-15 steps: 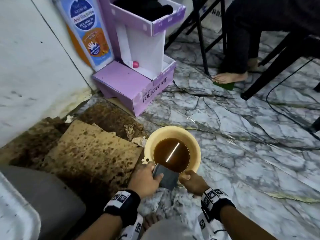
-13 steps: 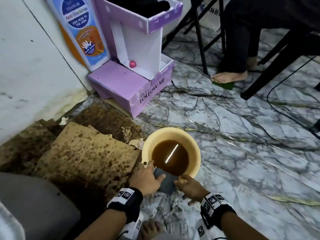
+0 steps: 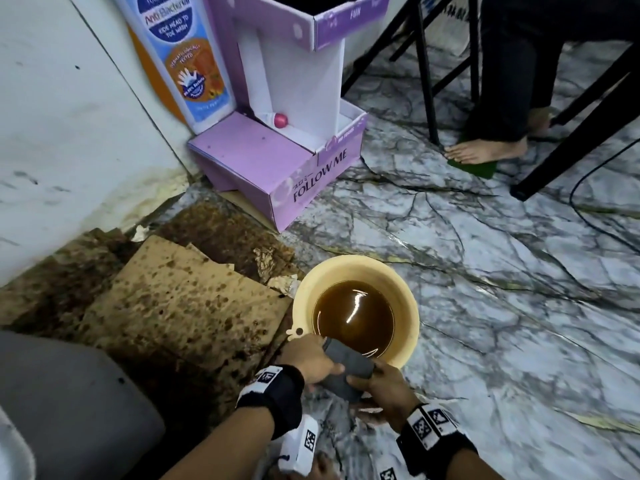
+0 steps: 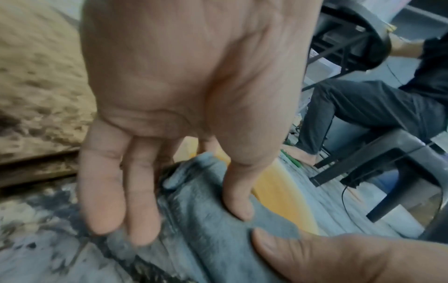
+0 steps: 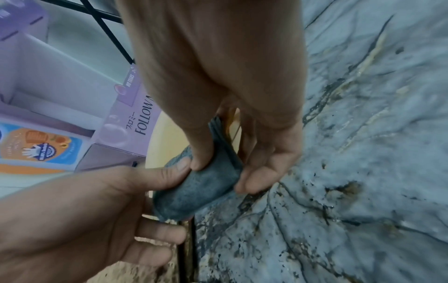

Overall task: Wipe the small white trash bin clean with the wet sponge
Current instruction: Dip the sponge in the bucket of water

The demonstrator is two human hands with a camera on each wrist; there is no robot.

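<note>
Both hands meet at six o'clock of a cream plastic basin (image 3: 408,306) of brown water that stands on the marble-patterned floor (image 3: 502,271). Between them is the grey wet sponge (image 3: 348,363), lying over the basin's near rim and bent into a soft roll. The left hand (image 3: 306,356) has its grip clamped on the sponge's left end, thumb on top and fingers (image 4: 143,201) underneath; the right hand (image 3: 384,384) pinches the right end, with its thumb pressed into the upper face and its fingers curled beneath. The sponge looks light, limp and soaked: it folds under slight pressure, so it is likely to drip and slide when squeezed, and a hold across its full width with the thumb opposing the fingers should serve best, wringing over the basin and not over the floor. The small white trash bin cannot be made out with certainty; a pale curved edge (image 3: 14,455) at eight o'clock in the head view may belong to it, but too little shows to tell. Stained cardboard (image 3: 173,306) lies at ten o'clock of the basin, and a purple display carton (image 3: 277,168) printed FOLLOW ME stands at eleven o'clock against the wall. At one o'clock, well apart, a seated person's bare foot (image 3: 485,150) rests by black chair legs. The wiping itself seems not yet begun.
</note>
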